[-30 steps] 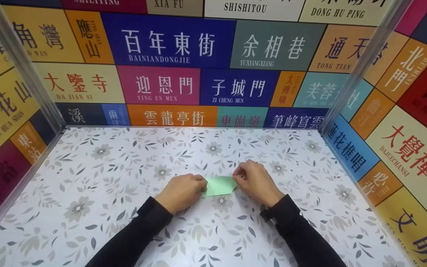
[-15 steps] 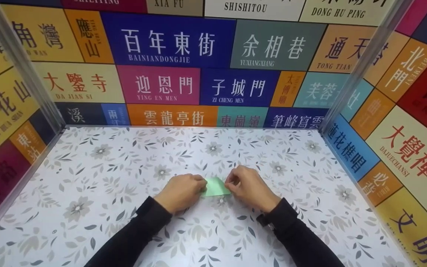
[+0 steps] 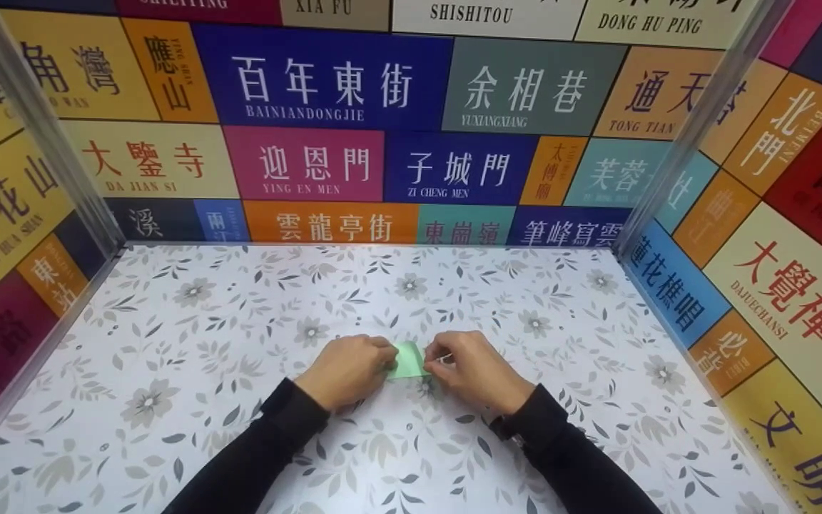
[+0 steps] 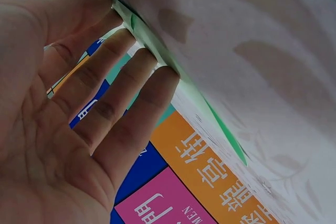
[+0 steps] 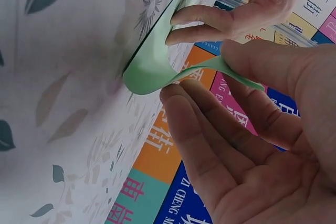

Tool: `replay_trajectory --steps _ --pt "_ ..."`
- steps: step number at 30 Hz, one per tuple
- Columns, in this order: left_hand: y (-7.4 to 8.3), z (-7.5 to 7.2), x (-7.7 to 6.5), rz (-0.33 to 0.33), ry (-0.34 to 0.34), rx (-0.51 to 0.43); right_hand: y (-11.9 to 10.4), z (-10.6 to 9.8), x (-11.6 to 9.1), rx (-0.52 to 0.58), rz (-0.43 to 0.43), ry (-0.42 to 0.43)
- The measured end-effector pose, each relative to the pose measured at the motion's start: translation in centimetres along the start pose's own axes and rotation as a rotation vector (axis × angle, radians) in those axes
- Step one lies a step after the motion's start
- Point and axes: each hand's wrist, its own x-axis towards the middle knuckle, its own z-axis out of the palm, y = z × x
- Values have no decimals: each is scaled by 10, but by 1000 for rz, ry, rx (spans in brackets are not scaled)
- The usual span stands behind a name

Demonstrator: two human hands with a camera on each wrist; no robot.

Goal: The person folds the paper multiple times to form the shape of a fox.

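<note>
A small light-green sheet of paper (image 3: 408, 360) lies on the table between the hands. My left hand (image 3: 350, 371) presses its fingertips on the sheet's left part; in the left wrist view the fingers (image 4: 157, 85) are nearly straight against it. My right hand (image 3: 479, 368) pinches the raised right end of the sheet between thumb and fingers. In the right wrist view, the paper (image 5: 152, 69) curves up off the table in a loop, its free end under the right thumb (image 5: 257, 61). The underside of the paper is mostly hidden.
A white tabletop with grey flowers and leaves (image 3: 240, 442) spreads around the hands. Coloured panels with Chinese lettering (image 3: 325, 78) stand at the back and both sides, with clear corner posts (image 3: 657, 164) at the edges.
My right hand has moved left and slightly toward me, bringing the paper's right end up and over toward the left. The left hand has stayed in place.
</note>
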Motion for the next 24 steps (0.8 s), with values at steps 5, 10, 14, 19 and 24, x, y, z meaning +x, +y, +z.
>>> replay_trajectory --steps 5,10,14,19,24 --pt "0 1 0 5 9 5 -1 3 -2 -14 -17 -8" --pt "0 -1 0 5 -3 2 -3 5 -2 -36 -59 -10" --pt "0 -4 -1 1 -16 -11 -5 5 -3 -48 -74 -23" --pt "-1 -7 -1 4 -24 -24 -7 5 -4 -63 -81 -40" --pt "-2 -6 -1 13 -21 -29 -6 8 -4 -72 -99 -40"
